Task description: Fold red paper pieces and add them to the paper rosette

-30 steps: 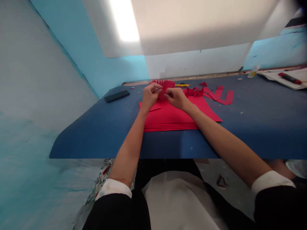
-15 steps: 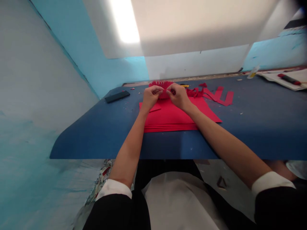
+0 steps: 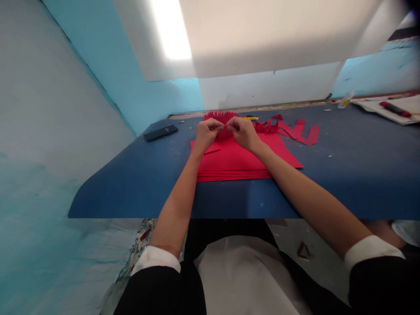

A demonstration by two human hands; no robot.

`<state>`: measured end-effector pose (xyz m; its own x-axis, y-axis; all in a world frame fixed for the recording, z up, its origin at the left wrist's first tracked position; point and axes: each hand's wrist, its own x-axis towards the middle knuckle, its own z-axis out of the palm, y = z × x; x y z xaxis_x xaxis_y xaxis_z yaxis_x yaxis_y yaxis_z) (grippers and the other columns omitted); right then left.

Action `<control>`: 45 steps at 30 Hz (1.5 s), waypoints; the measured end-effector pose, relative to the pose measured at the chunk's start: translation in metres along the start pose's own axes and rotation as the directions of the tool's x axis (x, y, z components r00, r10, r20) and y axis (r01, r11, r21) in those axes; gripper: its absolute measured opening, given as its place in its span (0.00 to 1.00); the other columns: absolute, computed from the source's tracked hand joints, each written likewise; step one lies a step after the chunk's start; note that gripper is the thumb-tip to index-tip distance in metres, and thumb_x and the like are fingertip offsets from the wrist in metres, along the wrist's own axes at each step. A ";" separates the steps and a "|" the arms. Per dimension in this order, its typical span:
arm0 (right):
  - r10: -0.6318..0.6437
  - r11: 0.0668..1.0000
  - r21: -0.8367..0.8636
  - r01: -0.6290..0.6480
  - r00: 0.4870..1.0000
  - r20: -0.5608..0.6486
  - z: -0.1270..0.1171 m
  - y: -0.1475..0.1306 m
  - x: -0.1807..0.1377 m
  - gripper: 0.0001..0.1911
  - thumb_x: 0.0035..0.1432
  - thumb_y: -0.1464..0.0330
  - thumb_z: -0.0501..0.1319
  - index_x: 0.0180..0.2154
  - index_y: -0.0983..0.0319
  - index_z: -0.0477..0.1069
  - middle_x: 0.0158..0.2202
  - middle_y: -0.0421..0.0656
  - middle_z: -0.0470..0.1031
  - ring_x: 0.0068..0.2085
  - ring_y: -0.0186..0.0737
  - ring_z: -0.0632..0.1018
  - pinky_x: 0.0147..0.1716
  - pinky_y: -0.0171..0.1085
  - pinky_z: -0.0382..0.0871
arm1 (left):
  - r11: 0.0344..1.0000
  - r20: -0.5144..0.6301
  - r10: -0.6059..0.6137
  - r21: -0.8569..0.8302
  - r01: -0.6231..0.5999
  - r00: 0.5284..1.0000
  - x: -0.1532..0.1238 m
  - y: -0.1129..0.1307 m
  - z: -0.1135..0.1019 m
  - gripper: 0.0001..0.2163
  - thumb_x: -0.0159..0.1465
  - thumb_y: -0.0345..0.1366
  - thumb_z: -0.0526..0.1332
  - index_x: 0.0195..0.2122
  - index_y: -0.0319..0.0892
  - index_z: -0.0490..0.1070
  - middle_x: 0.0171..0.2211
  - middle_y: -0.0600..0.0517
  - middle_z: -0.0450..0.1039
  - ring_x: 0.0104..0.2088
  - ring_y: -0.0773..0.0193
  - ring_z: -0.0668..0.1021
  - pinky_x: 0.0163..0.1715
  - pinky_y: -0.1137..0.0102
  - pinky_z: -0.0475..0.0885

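My left hand (image 3: 208, 132) and my right hand (image 3: 243, 133) meet over the far part of a stack of red paper sheets (image 3: 239, 159). Thumb and fingers of each are pinched on a small piece of red paper (image 3: 225, 126), whose exact shape is hard to make out against the red behind. Just beyond the fingertips stands a spiky red paper piece (image 3: 221, 116) with many points, its lower part partly covered by my hands. A red paper strip (image 3: 212, 151) lies on the stack near my left wrist. Folded red paper pieces (image 3: 267, 127) sit right of my right hand.
The blue tabletop (image 3: 131, 183) carries a dark phone (image 3: 160, 133) at left. Behind my right hand lies a yellow cutter (image 3: 251, 118), with loose red strips (image 3: 306, 134) farther right. At far right are a small glue bottle (image 3: 346, 99), white paper (image 3: 370, 108) and a red-and-black marker (image 3: 395, 109).
My right hand's fingers have shifted slightly left and down, and both hands' fingertips are closer together. More of the yellow cutter shows. The other things stay put.
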<state>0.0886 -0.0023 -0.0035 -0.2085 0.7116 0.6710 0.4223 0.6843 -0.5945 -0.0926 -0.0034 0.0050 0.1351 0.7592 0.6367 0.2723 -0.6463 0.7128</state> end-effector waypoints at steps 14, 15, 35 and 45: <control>0.020 0.999 -0.023 -0.022 0.998 -0.061 0.005 0.013 0.002 0.07 0.62 0.64 0.65 0.33 0.58 0.71 0.28 0.41 0.71 0.31 0.40 0.68 0.36 0.42 0.65 | 0.999 -0.043 0.022 0.050 -0.020 0.999 0.000 -0.001 0.000 0.11 0.60 0.17 0.70 0.31 0.42 0.83 0.28 0.55 0.78 0.31 0.67 0.76 0.35 0.67 0.70; 0.013 1.000 -0.018 -0.014 0.998 -0.063 0.004 0.011 0.003 0.06 0.62 0.65 0.65 0.33 0.59 0.71 0.28 0.41 0.71 0.31 0.40 0.68 0.36 0.42 0.65 | 0.998 -0.043 0.024 0.056 -0.022 0.999 0.001 -0.001 -0.001 0.11 0.60 0.17 0.70 0.31 0.42 0.83 0.28 0.55 0.78 0.31 0.67 0.76 0.36 0.66 0.70; -0.119 0.988 -0.093 0.125 0.991 0.064 -0.001 0.003 -0.001 0.23 0.67 0.64 0.62 0.23 0.57 0.54 0.21 0.36 0.56 0.27 0.34 0.58 0.31 0.40 0.50 | 0.989 0.005 0.108 0.100 -0.108 0.994 0.001 -0.007 0.001 0.07 0.60 0.26 0.68 0.27 0.43 0.78 0.28 0.53 0.78 0.31 0.64 0.77 0.34 0.67 0.70; -0.171 0.985 -0.035 0.171 0.985 -0.005 0.002 0.009 0.000 0.23 0.70 0.51 0.60 0.27 0.57 0.61 0.25 0.38 0.63 0.29 0.36 0.62 0.33 0.41 0.56 | 0.996 -0.046 0.076 0.050 -0.073 0.996 0.002 -0.008 0.002 0.12 0.58 0.17 0.66 0.26 0.42 0.78 0.28 0.55 0.78 0.31 0.66 0.77 0.34 0.68 0.70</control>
<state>0.0907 0.0038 -0.0094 -0.2731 0.5829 0.7653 0.4108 0.7900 -0.4551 -0.0926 0.0031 0.0001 0.1112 0.7038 0.7017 0.3091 -0.6955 0.6486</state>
